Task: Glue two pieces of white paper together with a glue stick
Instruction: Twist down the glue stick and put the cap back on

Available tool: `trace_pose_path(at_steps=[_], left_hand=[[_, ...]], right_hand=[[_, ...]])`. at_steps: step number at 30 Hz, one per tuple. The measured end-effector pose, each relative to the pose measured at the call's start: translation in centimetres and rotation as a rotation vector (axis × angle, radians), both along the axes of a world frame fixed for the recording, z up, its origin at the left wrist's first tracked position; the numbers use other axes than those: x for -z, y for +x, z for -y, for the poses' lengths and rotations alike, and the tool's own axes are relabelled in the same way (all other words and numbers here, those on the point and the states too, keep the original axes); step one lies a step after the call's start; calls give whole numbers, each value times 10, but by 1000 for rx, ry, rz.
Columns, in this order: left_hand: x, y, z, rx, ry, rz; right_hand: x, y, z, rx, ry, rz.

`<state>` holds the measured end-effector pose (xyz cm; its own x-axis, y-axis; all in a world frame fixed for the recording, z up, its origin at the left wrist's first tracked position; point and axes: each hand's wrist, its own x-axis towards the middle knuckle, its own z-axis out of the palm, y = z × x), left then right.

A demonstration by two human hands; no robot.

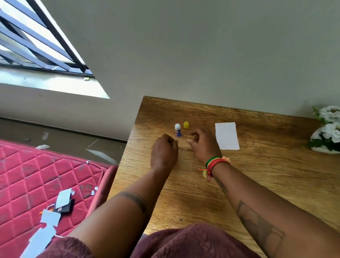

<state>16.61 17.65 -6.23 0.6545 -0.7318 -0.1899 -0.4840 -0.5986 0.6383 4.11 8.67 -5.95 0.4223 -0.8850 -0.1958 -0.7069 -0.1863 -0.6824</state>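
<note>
- Both hands rest on the bench with fingers curled in: the left hand (164, 151) shows a loosely clenched grip, and whether it pinches anything cannot be told; the right hand (203, 144) is half curled with nothing visible in its grip.
- Glue stick (177, 130) stands upright and uncapped, white tip up, at 12 o'clock from the left hand, just beyond its knuckles; its blue label carries print too small to read.
- Yellow cap (186, 125) sits just beside the stick, at its 2 o'clock.
- White paper (227, 136) lies flat at 3 o'clock from the right hand, near it.
- A woven wristband (215, 165) circles the right wrist.
- White flowers (336, 130) stand at the bench's (262, 175) far right edge.
- Paper scraps (45, 229) litter a red mattress (10, 178) at 9 o'clock.
</note>
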Motion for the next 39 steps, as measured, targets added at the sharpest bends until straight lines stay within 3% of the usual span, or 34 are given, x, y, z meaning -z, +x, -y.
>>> trace_pose_path(at_steps=[3, 10, 14, 25, 29, 35, 39], left_hand=[[-1, 12, 13, -102, -51, -106], [1, 16, 40, 17, -57, -72], [-8, 17, 48, 40, -178, -109], [-58, 6, 70, 48, -307, -336], [-69, 0, 65, 47, -313, -373], [-81, -12, 57, 68, -316, -379], [-86, -18, 54, 102, -285, -321]], right_hand=[[3, 12, -3, 15, 18, 50], [1, 29, 6, -9, 55, 82], [-3, 22, 13, 54, 22, 134], [-56, -2, 28, 65, 331, 380], [-69, -9, 22, 13, 338, 377], [-79, -20, 11, 43, 242, 328], [-82, -26, 5, 22, 355, 418]])
